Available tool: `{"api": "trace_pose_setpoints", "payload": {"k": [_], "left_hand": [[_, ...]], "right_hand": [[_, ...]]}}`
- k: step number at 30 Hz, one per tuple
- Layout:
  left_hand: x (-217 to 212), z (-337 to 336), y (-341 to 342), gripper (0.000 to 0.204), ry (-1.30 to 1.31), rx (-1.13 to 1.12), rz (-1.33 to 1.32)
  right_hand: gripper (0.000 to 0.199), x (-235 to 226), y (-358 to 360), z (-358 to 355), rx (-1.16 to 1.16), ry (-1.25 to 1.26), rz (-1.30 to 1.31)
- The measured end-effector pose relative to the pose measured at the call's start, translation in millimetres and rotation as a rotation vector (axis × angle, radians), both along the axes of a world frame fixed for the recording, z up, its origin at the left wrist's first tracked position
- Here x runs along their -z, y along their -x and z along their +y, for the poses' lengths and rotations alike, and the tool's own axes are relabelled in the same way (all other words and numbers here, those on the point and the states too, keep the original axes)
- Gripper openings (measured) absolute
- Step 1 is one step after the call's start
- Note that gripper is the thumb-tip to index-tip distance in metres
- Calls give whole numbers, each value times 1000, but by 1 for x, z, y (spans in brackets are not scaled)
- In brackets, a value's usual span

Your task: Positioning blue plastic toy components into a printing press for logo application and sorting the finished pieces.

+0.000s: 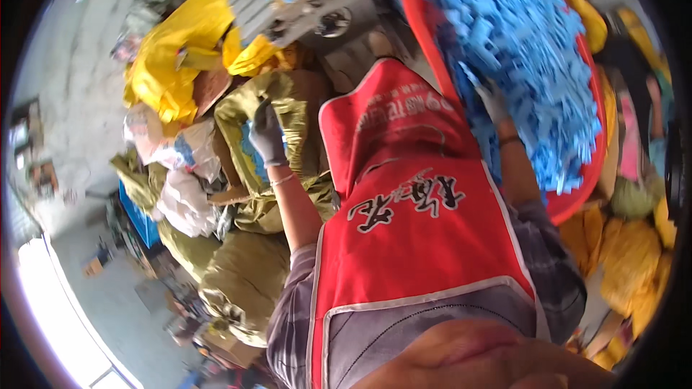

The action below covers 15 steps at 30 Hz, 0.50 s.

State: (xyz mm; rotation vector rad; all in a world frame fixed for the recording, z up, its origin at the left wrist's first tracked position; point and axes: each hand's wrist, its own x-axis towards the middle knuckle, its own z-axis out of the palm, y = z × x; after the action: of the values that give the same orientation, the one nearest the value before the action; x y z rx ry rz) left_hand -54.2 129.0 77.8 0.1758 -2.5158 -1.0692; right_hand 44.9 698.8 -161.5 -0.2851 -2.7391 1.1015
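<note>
Tub (420, 18), right: made of smooth, glossy plastic. Pieces (533, 65) inside: matt-surfaced. Apron (425, 252): made of cloth. Sack (295, 104), left: creased, faintly glossed. Machine (310, 32), far: faced in dull metal.

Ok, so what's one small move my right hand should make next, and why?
Probably close your right hand on some blue pieces: it sits at the near side of the heap in the red tub, though whether it grips any is unclear. Your left hand is at the open olive sack, where blue also shows.
</note>
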Motion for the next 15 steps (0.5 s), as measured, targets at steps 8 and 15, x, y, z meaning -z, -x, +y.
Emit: {"api": "trace_pose_setpoints", "payload": {"k": [8,15], "left_hand": [[-105,38,54,20,78,87,230],[-155,81,117,29,140,332,313]], "right_hand": [[40,-93,-7,5,140,384,-476],[49,-173,-29,7,157,927,-300]]}}
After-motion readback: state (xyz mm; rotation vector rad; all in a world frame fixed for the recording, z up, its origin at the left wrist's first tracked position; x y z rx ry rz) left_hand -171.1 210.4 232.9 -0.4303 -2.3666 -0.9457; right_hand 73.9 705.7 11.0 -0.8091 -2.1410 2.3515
